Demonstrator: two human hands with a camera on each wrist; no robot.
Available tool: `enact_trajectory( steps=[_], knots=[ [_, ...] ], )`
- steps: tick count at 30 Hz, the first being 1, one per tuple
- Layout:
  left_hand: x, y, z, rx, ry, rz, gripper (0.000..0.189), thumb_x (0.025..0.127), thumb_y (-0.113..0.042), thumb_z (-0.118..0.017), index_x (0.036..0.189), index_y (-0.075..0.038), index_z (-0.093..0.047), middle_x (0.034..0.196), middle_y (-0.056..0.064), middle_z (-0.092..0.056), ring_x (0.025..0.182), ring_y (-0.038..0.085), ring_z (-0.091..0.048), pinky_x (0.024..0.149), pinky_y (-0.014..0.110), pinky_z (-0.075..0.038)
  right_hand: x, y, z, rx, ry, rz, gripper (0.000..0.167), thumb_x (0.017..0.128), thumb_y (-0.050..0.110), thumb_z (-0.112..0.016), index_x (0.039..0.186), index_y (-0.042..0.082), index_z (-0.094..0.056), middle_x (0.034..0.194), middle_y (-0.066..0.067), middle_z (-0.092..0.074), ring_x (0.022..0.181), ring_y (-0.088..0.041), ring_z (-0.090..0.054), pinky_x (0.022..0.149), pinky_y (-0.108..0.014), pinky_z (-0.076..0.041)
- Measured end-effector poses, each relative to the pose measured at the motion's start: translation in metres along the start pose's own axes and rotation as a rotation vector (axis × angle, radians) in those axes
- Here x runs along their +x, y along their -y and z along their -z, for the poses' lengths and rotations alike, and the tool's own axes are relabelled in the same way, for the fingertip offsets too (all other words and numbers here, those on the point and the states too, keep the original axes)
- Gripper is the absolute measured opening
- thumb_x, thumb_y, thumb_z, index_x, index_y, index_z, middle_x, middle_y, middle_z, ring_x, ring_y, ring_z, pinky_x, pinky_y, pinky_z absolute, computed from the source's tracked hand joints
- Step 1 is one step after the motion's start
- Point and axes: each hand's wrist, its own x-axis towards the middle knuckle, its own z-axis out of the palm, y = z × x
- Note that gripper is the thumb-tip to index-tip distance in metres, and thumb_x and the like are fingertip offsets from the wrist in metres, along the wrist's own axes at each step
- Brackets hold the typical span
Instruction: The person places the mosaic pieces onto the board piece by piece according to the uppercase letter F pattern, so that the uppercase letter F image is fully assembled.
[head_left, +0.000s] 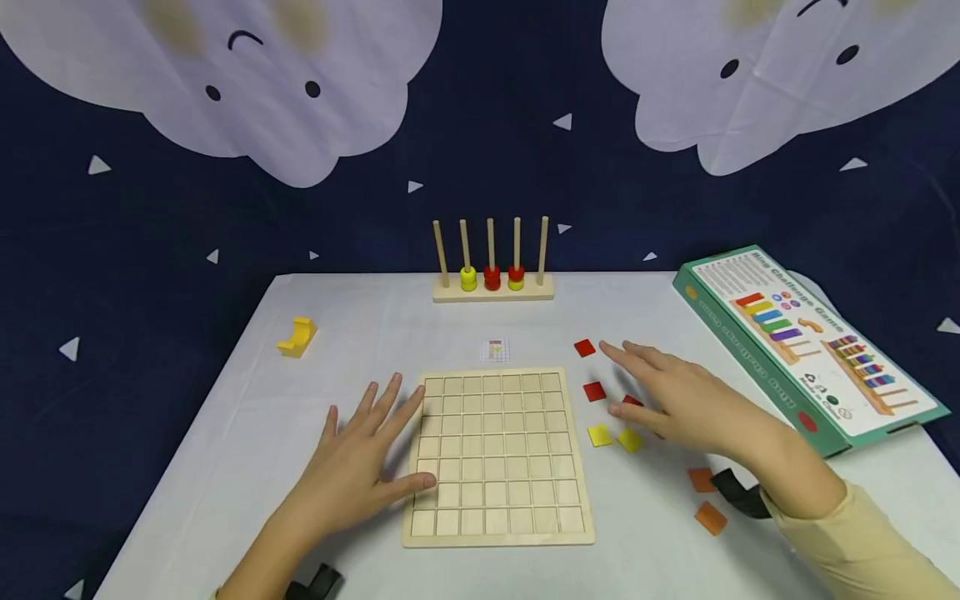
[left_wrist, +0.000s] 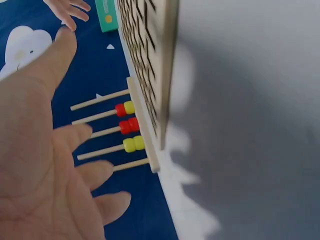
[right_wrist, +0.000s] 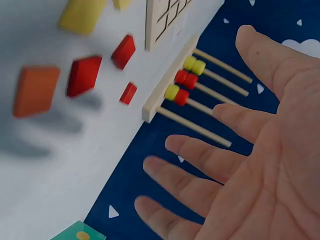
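My left hand point(head_left: 360, 467) is spread over the left edge of a wooden grid board point(head_left: 502, 540), its thumb overlapping the squares in the head view. Nothing is in its grasp. Fingers apart, my right hand point(head_left: 682, 400) hovers over the loose square tiles right of the board and holds nothing. Near its fingertips lie a red tile point(head_left: 584, 347) and another red tile point(head_left: 595, 391); a third red tile point(head_left: 632, 401) is partly hidden by the hand. Two yellow tiles point(head_left: 600, 435) lie by the board's right edge. Closer to the right wrist are two orange tiles point(head_left: 711, 518).
Behind the board lies a small printed card point(head_left: 496, 350). A wooden peg stand point(head_left: 492, 295) with yellow and red beads stands at the table's back edge. A yellow curved piece point(head_left: 297, 337) sits at the back left, and a green game box point(head_left: 810, 350) at the right.
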Motion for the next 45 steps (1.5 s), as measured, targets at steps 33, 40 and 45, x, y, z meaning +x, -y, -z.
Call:
enact_trajectory(
  steps=[33, 40, 45],
  knots=[
    [-0.017, 0.026, -0.013, -0.228, 0.217, -0.018, 0.138, 0.052, -0.073, -0.096, 0.168, -0.028, -0.038, 0.178, 0.007, -0.030, 0.164, 0.043, -0.028, 0.119, 0.088, -0.016, 0.111, -0.056, -0.022, 0.130, 0.078, 0.009, 0.040, 0.094, 0.014, -0.082, 0.132, 0.005, -0.075, 0.108, -0.010, -0.075, 0.101, -0.024, -0.067, 0.098, -0.049, -0.058],
    [-0.017, 0.026, -0.013, -0.234, 0.224, -0.025, 0.135, 0.054, -0.072, -0.096, 0.168, -0.029, -0.038, 0.178, 0.006, -0.030, 0.165, 0.042, -0.026, 0.119, 0.088, -0.015, 0.113, -0.059, -0.026, 0.127, 0.068, 0.001, 0.034, 0.093, 0.012, -0.083, 0.127, 0.006, -0.079, 0.102, -0.007, -0.072, 0.094, -0.022, -0.063, 0.091, -0.042, -0.057],
    [-0.017, 0.025, -0.012, -0.232, 0.232, -0.028, 0.134, 0.055, -0.069, -0.097, 0.169, -0.030, -0.038, 0.178, 0.005, -0.029, 0.165, 0.043, -0.026, 0.119, 0.088, -0.015, 0.114, -0.062, -0.028, 0.129, 0.047, 0.023, 0.030, 0.093, 0.009, -0.082, 0.122, 0.008, -0.081, 0.098, -0.005, -0.072, 0.092, -0.020, -0.063, 0.088, -0.039, -0.057]
  ],
)
